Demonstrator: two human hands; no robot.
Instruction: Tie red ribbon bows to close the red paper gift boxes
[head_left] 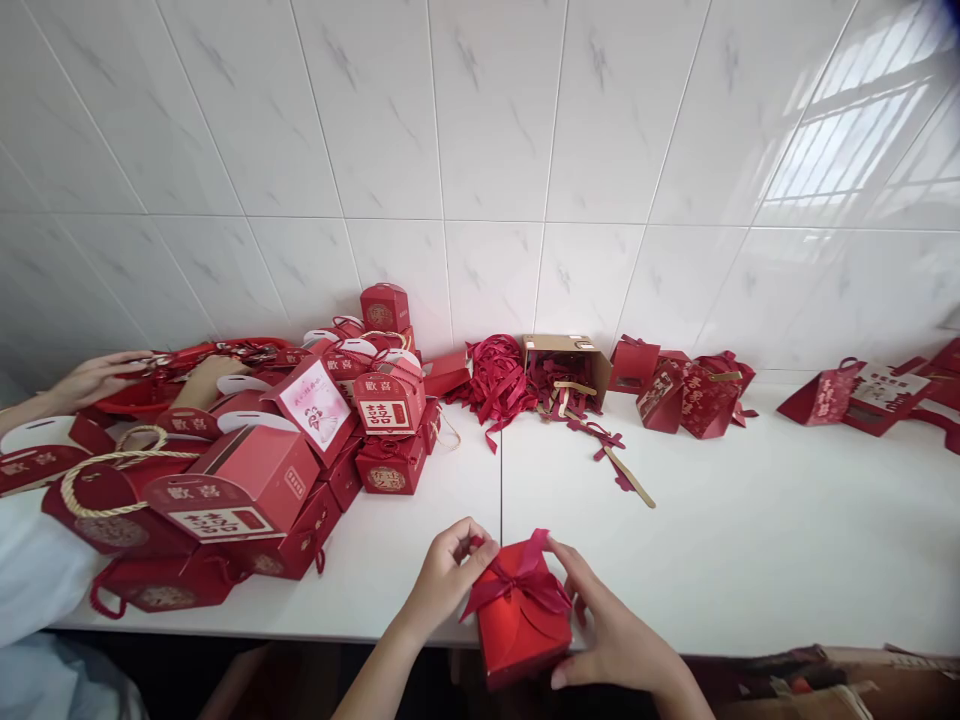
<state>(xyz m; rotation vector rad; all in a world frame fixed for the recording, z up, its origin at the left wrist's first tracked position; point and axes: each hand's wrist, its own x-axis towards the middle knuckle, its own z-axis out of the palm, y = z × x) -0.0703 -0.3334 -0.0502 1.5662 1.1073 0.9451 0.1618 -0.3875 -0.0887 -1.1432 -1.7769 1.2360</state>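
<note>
A small red gift box (523,640) with curved overlapping flaps sits at the table's front edge, partly overhanging it. A dark pink ribbon (516,580) crosses its top, tied in a bow. At the box's upper left corner my left hand (448,572) is closed, thumb against forefinger, with a bit of red ribbon showing between the fingers. My right hand (611,625) curves around the right side of the box. Its forefinger reaches the upper ribbon end, and its thumb lies by the lower right corner.
Red boxes (240,480) are piled at left, where another person's hand (97,378) reaches by a red tray (124,400). Near the wall lie loose ribbons (496,378), a cardboard box (600,372) of tags and several red boxes (705,400). One tag (630,478) lies mid-table.
</note>
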